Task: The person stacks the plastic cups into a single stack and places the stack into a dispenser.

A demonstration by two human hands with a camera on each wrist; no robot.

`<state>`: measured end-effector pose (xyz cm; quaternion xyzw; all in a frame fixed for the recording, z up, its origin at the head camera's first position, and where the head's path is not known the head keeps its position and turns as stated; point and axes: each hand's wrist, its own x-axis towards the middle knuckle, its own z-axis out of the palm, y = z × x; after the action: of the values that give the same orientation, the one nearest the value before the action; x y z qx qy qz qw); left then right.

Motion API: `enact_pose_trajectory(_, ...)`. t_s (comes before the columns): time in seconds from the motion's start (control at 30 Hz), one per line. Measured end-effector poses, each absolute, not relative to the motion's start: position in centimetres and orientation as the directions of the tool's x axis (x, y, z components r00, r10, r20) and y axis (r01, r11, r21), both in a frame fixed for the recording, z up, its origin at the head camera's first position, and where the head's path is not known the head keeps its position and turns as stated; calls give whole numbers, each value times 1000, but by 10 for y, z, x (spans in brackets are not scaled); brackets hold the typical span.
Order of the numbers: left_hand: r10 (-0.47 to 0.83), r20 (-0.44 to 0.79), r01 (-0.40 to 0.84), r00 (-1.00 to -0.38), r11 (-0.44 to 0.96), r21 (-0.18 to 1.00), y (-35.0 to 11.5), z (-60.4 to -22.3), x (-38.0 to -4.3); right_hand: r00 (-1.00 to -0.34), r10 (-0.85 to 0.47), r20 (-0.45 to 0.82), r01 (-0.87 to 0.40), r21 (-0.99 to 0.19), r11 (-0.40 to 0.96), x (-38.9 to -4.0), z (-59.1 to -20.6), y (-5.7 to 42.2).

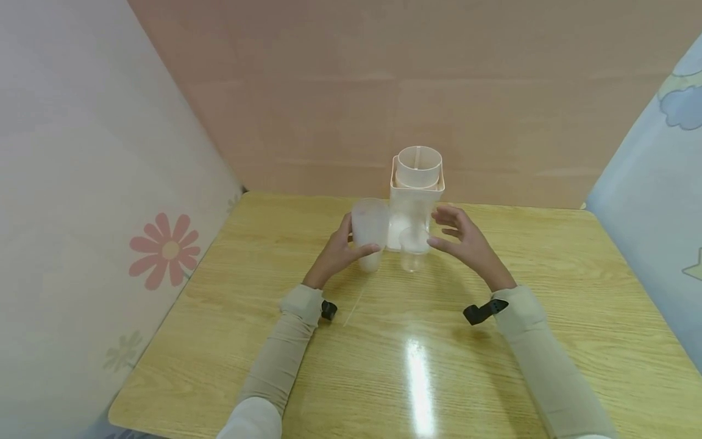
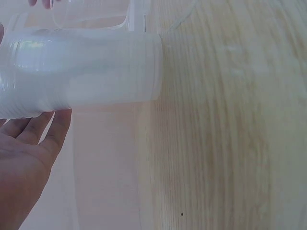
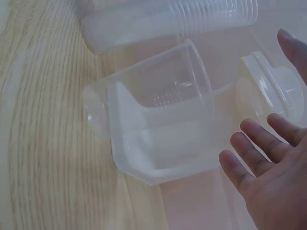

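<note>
My left hand grips a stack of translucent plastic cups, thumb across the front and fingers round the far side. Ribbed, nested rims show on the stack in the right wrist view. The stack is upright; whether its base touches the table I cannot tell. A single clear plastic cup stands to its right. Beside that cup is my right hand, its fingers spread and holding nothing. Close behind the cup stands a whitish plastic cup dispenser, with a round tube at its top.
All this stands toward the back of a wood-grain table, near a plain pinkish-brown wall. A thin pale strip or line lies in front of the stack. Patterned walls flank the table on both sides.
</note>
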<state>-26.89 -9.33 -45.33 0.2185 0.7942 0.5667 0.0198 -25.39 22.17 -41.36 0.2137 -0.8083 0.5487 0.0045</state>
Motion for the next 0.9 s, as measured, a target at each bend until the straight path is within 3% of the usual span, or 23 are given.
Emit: enact_pose_trajectory(0.9, 376, 209, 315, -903, 248, 916, -94, -453, -270, -909, -378, 177, -296, -912, 285, -250, -447, 237)
